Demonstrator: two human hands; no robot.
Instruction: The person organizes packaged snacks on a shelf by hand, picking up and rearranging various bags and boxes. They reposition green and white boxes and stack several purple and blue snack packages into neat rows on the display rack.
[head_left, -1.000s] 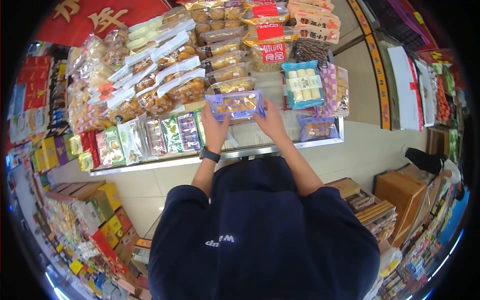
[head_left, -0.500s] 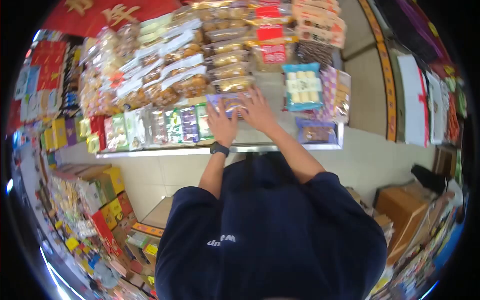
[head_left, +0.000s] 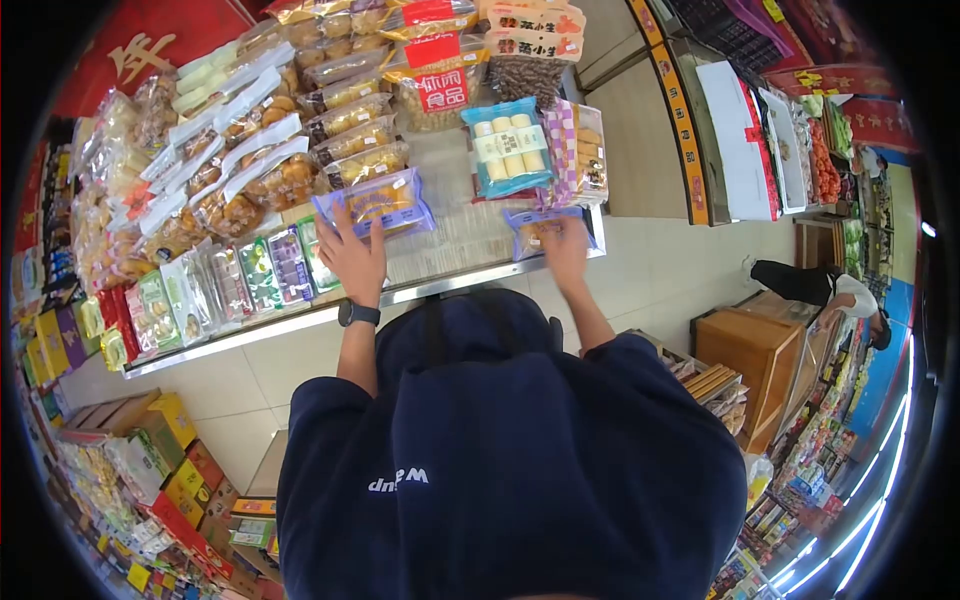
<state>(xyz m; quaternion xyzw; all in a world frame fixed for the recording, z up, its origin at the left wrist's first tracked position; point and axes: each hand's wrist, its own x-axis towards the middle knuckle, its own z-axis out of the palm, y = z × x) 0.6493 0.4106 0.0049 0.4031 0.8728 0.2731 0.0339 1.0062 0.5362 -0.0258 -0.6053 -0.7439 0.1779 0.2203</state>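
My left hand (head_left: 353, 262) lies with fingers spread against the near left side of a purple-edged snack pack (head_left: 388, 203), just in front of the row of brown-and-gold packets (head_left: 368, 167). Over at the counter's right front corner, my right hand (head_left: 567, 252) is at a second purple-edged snack pack (head_left: 528, 234), covering part of it. Motion blurs its fingers. A teal pack of pale rolls (head_left: 507, 150) lies just beyond that pack. Left of my left hand stands a row of slim packets, among them a green-and-white one (head_left: 318, 258).
The display counter (head_left: 440, 252) has a metal front edge. Bagged brown pastries (head_left: 280, 180) fill its left part; a red-labelled bag (head_left: 440, 85) lies at the back. A wooden cabinet (head_left: 745, 350) stands right behind me, and another person (head_left: 800, 285) is farther right.
My right hand has left the middle pack and moved right to the corner pack. My left hand stays at the first pack, now turned at an angle. The camera view has swung right.
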